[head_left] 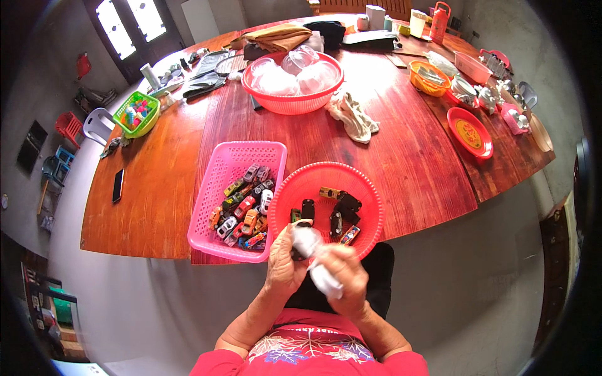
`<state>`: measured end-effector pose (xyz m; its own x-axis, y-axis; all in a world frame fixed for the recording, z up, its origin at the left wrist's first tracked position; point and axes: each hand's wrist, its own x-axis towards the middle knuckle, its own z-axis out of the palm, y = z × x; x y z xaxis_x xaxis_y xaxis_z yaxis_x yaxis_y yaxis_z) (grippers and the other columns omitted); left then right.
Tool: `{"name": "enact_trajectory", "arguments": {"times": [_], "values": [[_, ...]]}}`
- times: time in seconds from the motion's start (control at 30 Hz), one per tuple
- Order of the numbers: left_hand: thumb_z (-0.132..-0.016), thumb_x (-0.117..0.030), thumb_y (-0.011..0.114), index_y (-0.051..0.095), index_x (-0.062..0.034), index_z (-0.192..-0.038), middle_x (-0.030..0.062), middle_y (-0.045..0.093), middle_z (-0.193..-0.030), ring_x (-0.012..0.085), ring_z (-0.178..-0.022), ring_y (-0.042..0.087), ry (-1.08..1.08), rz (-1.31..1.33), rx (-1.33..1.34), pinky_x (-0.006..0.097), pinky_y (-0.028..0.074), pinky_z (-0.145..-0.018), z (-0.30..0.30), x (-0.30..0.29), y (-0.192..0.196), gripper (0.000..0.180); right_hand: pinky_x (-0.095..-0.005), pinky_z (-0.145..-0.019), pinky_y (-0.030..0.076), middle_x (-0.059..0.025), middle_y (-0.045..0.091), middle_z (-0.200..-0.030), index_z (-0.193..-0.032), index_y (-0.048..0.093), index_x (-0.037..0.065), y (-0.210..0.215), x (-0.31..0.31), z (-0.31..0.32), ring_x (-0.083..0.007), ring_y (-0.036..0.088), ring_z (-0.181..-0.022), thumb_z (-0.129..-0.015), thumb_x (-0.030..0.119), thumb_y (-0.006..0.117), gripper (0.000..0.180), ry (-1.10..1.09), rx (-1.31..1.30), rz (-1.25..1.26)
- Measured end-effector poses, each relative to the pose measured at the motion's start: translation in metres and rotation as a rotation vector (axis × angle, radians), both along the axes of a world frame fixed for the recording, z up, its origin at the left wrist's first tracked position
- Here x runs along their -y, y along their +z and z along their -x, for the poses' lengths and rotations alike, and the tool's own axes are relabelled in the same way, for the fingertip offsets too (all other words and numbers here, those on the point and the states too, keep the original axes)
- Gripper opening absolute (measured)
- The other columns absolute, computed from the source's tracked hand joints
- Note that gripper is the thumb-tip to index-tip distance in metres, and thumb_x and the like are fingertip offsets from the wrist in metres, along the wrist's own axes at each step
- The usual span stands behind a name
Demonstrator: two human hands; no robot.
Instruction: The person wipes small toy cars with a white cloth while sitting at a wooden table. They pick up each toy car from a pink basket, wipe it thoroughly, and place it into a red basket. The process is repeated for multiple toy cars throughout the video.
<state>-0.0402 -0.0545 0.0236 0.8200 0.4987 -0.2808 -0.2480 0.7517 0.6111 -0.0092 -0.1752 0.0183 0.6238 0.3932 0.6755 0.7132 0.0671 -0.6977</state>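
I am wiping a toy car: my left hand [283, 263] is clenching the small car, my right hand [347, 276] is gripping the white cloth [316, 260] around it, just below the red round basket [370, 200]. Next I judge it belongs there, beside the pink basket [219, 169].

table [401, 144]: reddish-brown wood, grain streaks, fills upper/mid frame
rect. basket [221, 169]: pink mesh, lower centre-left
toy cars [246, 210] in it: mixed red, orange, green, silver, white
round basket [364, 188]: red mesh, lower centre
cars [342, 210] in it: mostly black, 1 yellowish, 1 multicolour
cloth [316, 260] in hands: white
big bowl basket [291, 103]: red, w/ clear-white bowls, upper centre
small basket [141, 122]: lime green, upper left
plate [470, 131]: red, yellow centre, right
shirt [307, 348]: red, pale leaf print, bottom
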Motion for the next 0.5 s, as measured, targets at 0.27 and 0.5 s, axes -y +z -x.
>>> {"name": "enact_trajectory", "arguments": {"times": [0.27,0.5], "values": [[-0.1,-0.025,0.04,0.05,-0.0032,-0.121,0.0065,0.059,-0.11,0.0135,-0.099,0.058,-0.09,-0.163,0.127,0.029,0.046,-0.088,0.003,0.003,-0.013,0.032,-0.0397,-0.086,0.046,-0.019,0.057,-0.111,-0.116,0.058,-0.004,-0.007,-0.031,-0.018,-0.0347,0.055,-0.1,-0.069,-0.007,0.063,0.048,-0.128,-0.063,0.066],[-0.097,-0.021,0.048,0.049,-0.006,-0.11,0.0056,0.06,-0.095,0.0124,-0.081,0.06,0.033,-0.171,0.032,0.026,0.051,-0.072,-0.001,-0.001,-0.011,0.019,-0.0338,-0.08,0.05,-0.0165,0.06,-0.107,-0.114,0.06,-0.002,-0.022,-0.013,0.004,-0.0302,0.06,-0.097,-0.07,-0.01,0.063,0.045,-0.043,0.012,0.202]]}}
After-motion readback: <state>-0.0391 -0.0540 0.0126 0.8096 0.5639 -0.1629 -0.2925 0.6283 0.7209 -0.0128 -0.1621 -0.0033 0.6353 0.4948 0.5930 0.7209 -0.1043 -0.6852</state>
